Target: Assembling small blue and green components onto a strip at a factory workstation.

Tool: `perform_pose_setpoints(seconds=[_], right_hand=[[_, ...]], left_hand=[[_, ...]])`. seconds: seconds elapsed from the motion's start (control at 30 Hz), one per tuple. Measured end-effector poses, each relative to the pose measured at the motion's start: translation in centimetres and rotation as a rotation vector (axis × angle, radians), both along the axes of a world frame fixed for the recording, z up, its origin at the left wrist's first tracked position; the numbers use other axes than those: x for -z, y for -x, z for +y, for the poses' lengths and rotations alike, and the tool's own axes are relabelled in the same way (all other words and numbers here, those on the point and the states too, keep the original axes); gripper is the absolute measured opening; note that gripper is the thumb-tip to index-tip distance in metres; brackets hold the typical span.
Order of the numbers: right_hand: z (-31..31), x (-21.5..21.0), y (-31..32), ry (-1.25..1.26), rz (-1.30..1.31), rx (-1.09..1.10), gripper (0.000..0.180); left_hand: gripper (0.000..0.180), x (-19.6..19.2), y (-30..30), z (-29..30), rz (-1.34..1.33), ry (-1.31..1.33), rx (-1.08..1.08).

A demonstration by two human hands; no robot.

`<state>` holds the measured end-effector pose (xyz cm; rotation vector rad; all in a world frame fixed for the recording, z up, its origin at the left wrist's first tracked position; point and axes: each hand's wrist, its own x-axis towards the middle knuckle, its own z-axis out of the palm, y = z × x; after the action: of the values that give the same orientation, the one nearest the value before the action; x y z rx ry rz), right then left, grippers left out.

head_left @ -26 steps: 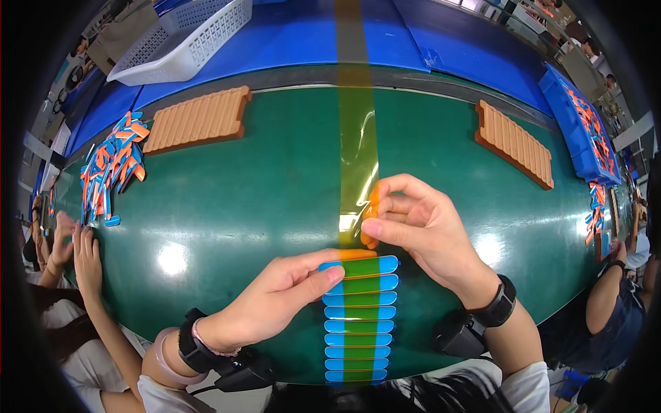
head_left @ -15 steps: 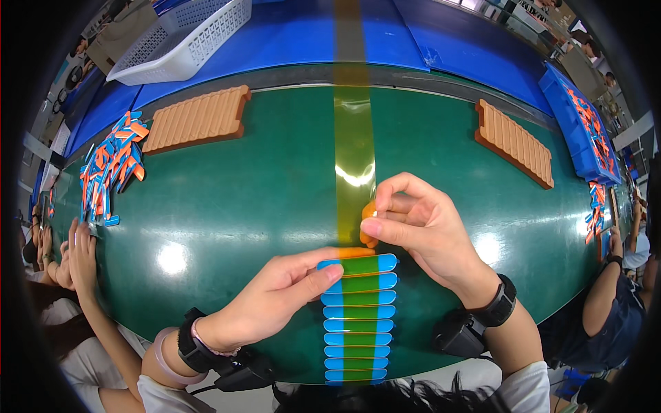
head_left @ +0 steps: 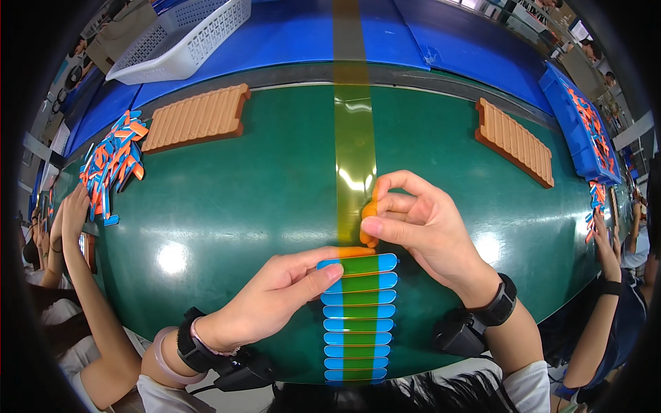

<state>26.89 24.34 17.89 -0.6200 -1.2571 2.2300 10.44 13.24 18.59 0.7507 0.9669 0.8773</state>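
Note:
A see-through yellow tape (head_left: 354, 148) runs down the middle of the table. Under it, several flat blue strips with rounded ends (head_left: 385, 281), shaped like small nail files, lie crosswise in a column. My left hand (head_left: 272, 292) pinches the left end of the topmost strip (head_left: 387, 262); its index finger extends under the tape and looks orange through it. Just above, my right hand (head_left: 427, 230) is closed at the tape's right edge, thumb in front and fingertips behind, tinted orange. Whether anything besides tape is in that pinch, I cannot tell.
Brown ridged blocks stand at left (head_left: 193, 122) and right (head_left: 516, 143). A heap of blue and orange strips (head_left: 113, 162) lies far left. More fill a blue bin (head_left: 582, 131) at right. Behind is a white basket (head_left: 182, 45). Co-workers' hands reach in at left (head_left: 74, 206) and right (head_left: 606, 248).
My own hands have hardly moved. The left co-worker's hand has moved up toward the heap, and a right-side co-worker's hand now reaches to the loose strips below the bin.

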Motion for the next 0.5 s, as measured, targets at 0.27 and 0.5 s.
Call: perform_pose_setpoints(seconds=[0.27,0.5], right_hand=[[-0.08,0.0,0.0,-0.053,-0.041,0.023,0.021],[-0.03,0.09,-0.09,-0.051,-0.002,0.02,0.018]], left_hand=[[0.035,0.08,-0.04,0.0,0.015,-0.004,0.0],[0.035,0.17,0.01,0.01,0.016,-0.006,0.004]])
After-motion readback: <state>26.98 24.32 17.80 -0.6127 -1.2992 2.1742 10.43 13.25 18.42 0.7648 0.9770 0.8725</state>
